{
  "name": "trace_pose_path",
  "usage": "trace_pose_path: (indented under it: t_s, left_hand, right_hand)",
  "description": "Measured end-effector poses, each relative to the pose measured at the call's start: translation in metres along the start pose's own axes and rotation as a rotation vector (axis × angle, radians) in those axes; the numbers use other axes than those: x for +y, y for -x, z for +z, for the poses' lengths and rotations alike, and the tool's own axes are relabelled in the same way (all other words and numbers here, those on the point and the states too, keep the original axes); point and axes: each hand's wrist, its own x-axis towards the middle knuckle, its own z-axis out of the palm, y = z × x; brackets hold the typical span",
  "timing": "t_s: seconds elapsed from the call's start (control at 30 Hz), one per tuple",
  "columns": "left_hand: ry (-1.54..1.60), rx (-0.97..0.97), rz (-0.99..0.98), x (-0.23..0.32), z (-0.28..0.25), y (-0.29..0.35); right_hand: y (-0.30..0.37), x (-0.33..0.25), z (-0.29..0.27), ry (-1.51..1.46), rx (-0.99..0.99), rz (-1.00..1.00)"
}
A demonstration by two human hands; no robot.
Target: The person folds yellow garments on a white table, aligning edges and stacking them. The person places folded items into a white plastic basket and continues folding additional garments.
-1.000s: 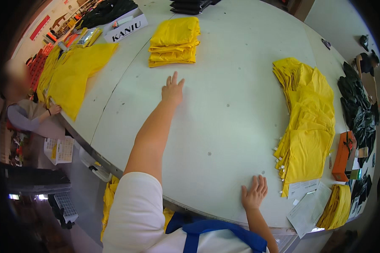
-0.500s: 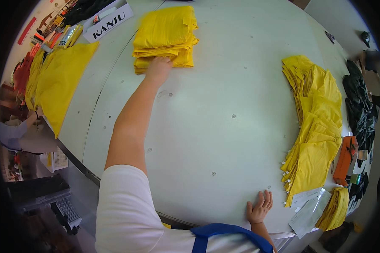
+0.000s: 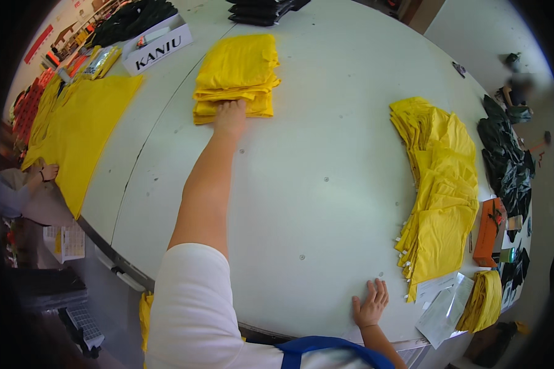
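My left hand (image 3: 231, 117) reaches out over the table to a stack of folded yellow fabric pieces (image 3: 237, 64). Its fingers are stretched out against the stack's near edge, with the tips at the gap below the upper layers; the thumb is hard to make out. My right hand (image 3: 369, 305) lies flat near the table's front edge, fingers spread, holding nothing. To its upper right, a long fanned row of yellow fabric pieces (image 3: 440, 197) runs along the right side, small white tags showing on its left edge.
Paper sheets (image 3: 443, 310), a yellow bundle (image 3: 480, 300), an orange box (image 3: 489, 230) and dark fabric (image 3: 505, 160) line the right side. At the left, another person's hand (image 3: 49, 172) touches a yellow sheet (image 3: 92, 123). A white box (image 3: 157, 46) and black packs (image 3: 261, 11) stand farther back.
The view has shifted, bringing the black packs at the far edge into sight. My left hand stays at the stack, and my right hand stays flat on the table.
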Motion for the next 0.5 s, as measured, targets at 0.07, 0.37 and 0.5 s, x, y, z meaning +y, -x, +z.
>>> trace_pose_path:
  t_s: [0.07, 0.37, 0.5]
  left_hand:
    - [-0.138, 0.111, 0.03, 0.008, 0.007, 0.0]
    - [-0.172, 0.158, 0.424, 0.001, -0.005, 0.057]
    - [-0.009, -0.05, 0.39, 0.047, -0.036, 0.171]
  right_hand:
    - [0.0, 0.003, 0.0, 0.003, 0.0, 0.008]
    - [-0.012, -0.005, -0.01, -0.151, 0.016, 0.046]
    - [-0.098, -0.047, -0.029, -0.659, 0.027, 0.012]
